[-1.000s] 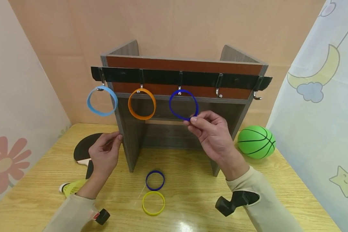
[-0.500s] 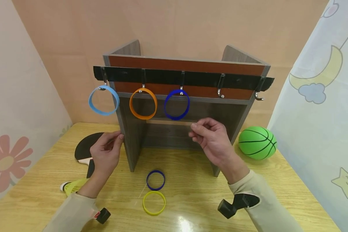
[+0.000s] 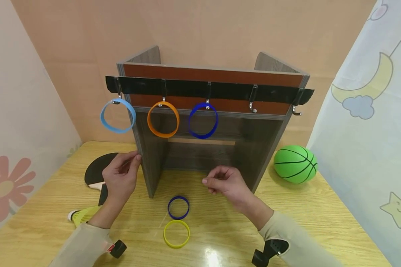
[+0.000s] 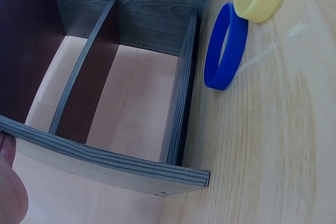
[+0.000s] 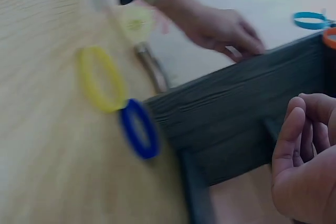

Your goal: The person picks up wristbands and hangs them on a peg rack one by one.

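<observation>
My left hand [image 3: 121,173] pinches the front edge of the left side panel of a grey wooden shelf [image 3: 150,155]. My right hand [image 3: 228,185], loosely curled and holding nothing, is in front of the shelf's opening. Below and left of it, a dark blue wristband [image 3: 178,207] and a yellow wristband [image 3: 176,234] lie on the table, close together. From the hooks on the black strip [image 3: 187,87] hang a light blue wristband [image 3: 118,115], an orange wristband [image 3: 163,119] and another dark blue wristband [image 3: 203,121]. The two hooks at the right bear nothing.
A green ball [image 3: 295,164] with black lines sits right of the shelf. Behind my left arm lie a black table tennis paddle [image 3: 98,168] and a yellow shuttlecock [image 3: 83,216]. Patterned cloth hangs at both sides.
My right hand has let go of the dark blue wristband, which now hangs from the middle hook. That hand has come down and left toward the table; my left hand stays put.
</observation>
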Tool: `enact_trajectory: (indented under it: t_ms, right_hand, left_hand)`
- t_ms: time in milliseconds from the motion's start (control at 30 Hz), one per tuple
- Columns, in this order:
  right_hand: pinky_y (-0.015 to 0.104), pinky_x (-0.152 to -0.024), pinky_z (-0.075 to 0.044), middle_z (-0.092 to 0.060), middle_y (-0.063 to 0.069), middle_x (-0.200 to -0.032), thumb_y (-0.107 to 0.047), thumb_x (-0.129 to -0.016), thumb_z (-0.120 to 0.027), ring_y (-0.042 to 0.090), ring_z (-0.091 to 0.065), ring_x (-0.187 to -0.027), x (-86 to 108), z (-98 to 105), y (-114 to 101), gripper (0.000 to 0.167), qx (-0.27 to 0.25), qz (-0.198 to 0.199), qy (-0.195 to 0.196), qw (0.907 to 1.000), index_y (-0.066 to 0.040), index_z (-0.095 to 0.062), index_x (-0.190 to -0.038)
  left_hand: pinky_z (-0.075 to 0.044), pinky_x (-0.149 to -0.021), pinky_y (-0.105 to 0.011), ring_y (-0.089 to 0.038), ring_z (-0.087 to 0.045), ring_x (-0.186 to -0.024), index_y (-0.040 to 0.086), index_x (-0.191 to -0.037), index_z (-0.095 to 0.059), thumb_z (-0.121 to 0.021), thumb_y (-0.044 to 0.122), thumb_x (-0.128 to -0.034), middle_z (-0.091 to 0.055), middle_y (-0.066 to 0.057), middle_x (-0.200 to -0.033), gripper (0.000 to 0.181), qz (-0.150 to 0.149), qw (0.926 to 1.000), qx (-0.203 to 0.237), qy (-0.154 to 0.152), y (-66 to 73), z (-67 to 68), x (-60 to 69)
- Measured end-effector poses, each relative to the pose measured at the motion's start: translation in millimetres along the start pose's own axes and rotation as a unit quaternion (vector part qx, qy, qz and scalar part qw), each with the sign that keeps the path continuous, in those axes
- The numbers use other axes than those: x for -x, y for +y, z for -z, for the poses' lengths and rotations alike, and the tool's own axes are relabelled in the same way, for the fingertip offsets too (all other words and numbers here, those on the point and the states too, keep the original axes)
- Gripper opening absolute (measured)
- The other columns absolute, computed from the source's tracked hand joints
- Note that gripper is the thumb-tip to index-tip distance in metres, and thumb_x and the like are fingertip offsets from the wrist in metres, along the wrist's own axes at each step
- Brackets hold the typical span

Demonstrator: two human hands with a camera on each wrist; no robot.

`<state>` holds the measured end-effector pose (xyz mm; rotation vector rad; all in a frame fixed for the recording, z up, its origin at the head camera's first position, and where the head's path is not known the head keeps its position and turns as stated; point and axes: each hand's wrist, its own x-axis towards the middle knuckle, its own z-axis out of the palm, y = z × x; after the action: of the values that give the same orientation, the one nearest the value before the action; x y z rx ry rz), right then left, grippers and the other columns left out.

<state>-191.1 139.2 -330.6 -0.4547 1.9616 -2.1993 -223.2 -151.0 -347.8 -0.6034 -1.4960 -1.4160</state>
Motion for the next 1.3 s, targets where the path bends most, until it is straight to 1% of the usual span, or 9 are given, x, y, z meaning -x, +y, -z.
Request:
enact_trajectory:
  t_ms: [67,233,300,400,567,800,1000,1133,1300]
  right_hand:
    - [0.027,-0.056,-0.052,-0.062,0.006,-0.072,-0.001,-0.08,-0.072,0.015,-0.058,-0.058,3.3,-2.2,11.0,0.011,0.023,-0.022,-0.013,0.9994,-0.006,-0.063,-0.078]
    - [0.032,-0.061,-0.055,-0.063,0.009,-0.075,-0.001,-0.082,-0.071,0.017,-0.061,-0.062,12.3,-6.0,37.0,0.008,0.059,-0.081,-0.054,0.9935,-0.001,-0.063,-0.082]
    - [0.031,-0.06,-0.055,-0.062,0.01,-0.074,-0.001,-0.081,-0.071,0.018,-0.061,-0.061,15.8,-7.0,45.1,0.008,0.067,-0.096,-0.065,0.991,0.001,-0.063,-0.083]
    - [0.027,-0.056,-0.054,-0.061,0.009,-0.071,0.0,-0.08,-0.072,0.017,-0.061,-0.059,20.0,-8.5,54.9,0.011,0.071,-0.109,-0.077,0.9885,0.005,-0.062,-0.083]
    - [0.023,-0.052,-0.051,-0.061,0.007,-0.068,0.001,-0.078,-0.074,0.016,-0.06,-0.056,25.4,-12.8,66.8,0.015,0.073,-0.119,-0.079,0.987,0.008,-0.061,-0.083]
    - [0.024,-0.052,-0.053,-0.064,0.009,-0.07,0.005,-0.077,-0.073,0.016,-0.06,-0.055,32.0,-21.1,80.6,0.012,0.074,-0.115,-0.084,0.987,0.01,-0.064,-0.083]
    - [0.025,-0.052,-0.054,-0.063,0.01,-0.07,0.006,-0.077,-0.073,0.016,-0.06,-0.054,33.3,-28.8,84.8,0.011,0.076,-0.105,-0.088,0.9876,0.009,-0.064,-0.082]
    - [0.027,-0.053,-0.055,-0.064,0.012,-0.07,0.007,-0.077,-0.072,0.017,-0.062,-0.055,32.6,-31.6,86.4,0.009,0.077,-0.109,-0.082,0.9877,0.008,-0.065,-0.082]
    - [0.031,-0.053,-0.057,-0.066,0.017,-0.07,0.008,-0.077,-0.072,0.022,-0.065,-0.057,32.7,-34.0,87.0,0.008,0.077,-0.114,-0.071,0.988,0.009,-0.066,-0.081]
  left_hand:
    - [-0.054,-0.07,-0.019,-0.009,-0.063,-0.072,-0.018,-0.088,-0.066,-0.064,-0.023,-0.0751,-0.062,-0.023,-0.075,0.014,0.002,1.0,-0.001,0.001,-7.6,2.0,2.5]
    - [-0.054,-0.07,-0.019,-0.009,-0.064,-0.073,-0.018,-0.088,-0.066,-0.065,-0.02,-0.0768,-0.062,-0.024,-0.076,0.011,0.004,1.0,0.003,-0.002,-9.6,3.1,4.3]
    - [-0.054,-0.071,-0.019,-0.009,-0.064,-0.073,-0.019,-0.088,-0.065,-0.065,-0.018,-0.078,-0.062,-0.024,-0.076,0.01,0.005,1.0,0.007,-0.004,-8.9,3.0,4.7]
    - [-0.054,-0.071,-0.018,-0.009,-0.064,-0.074,-0.019,-0.087,-0.065,-0.065,-0.018,-0.0785,-0.062,-0.023,-0.076,0.009,0.005,0.9999,0.008,-0.005,-8.4,2.9,4.9]
    - [-0.054,-0.071,-0.019,-0.009,-0.064,-0.074,-0.018,-0.088,-0.066,-0.065,-0.019,-0.0776,-0.062,-0.022,-0.076,0.01,0.001,1.0,0.002,-0.009,-10.3,3.9,4.0]
    - [-0.054,-0.071,-0.02,-0.01,-0.064,-0.073,-0.018,-0.088,-0.066,-0.065,-0.02,-0.077,-0.062,-0.024,-0.075,0.011,-0.004,0.9999,0.005,-0.009,-9.3,4.1,2.5]
    - [-0.054,-0.071,-0.019,-0.01,-0.064,-0.073,-0.017,-0.088,-0.066,-0.064,-0.021,-0.0765,-0.062,-0.023,-0.075,0.013,-0.002,1.0,-0.002,-0.009,-9.2,4.3,2.1]
    - [-0.054,-0.071,-0.02,-0.01,-0.064,-0.073,-0.017,-0.088,-0.066,-0.064,-0.021,-0.0768,-0.062,-0.023,-0.076,0.012,0.0,1.0,0.0,-0.009,-9.4,4.4,2.4]
    - [-0.054,-0.071,-0.02,-0.01,-0.064,-0.074,-0.018,-0.088,-0.066,-0.064,-0.02,-0.0773,-0.062,-0.024,-0.076,0.011,-0.001,0.9999,0.005,-0.011,-9.4,3.6,2.6]
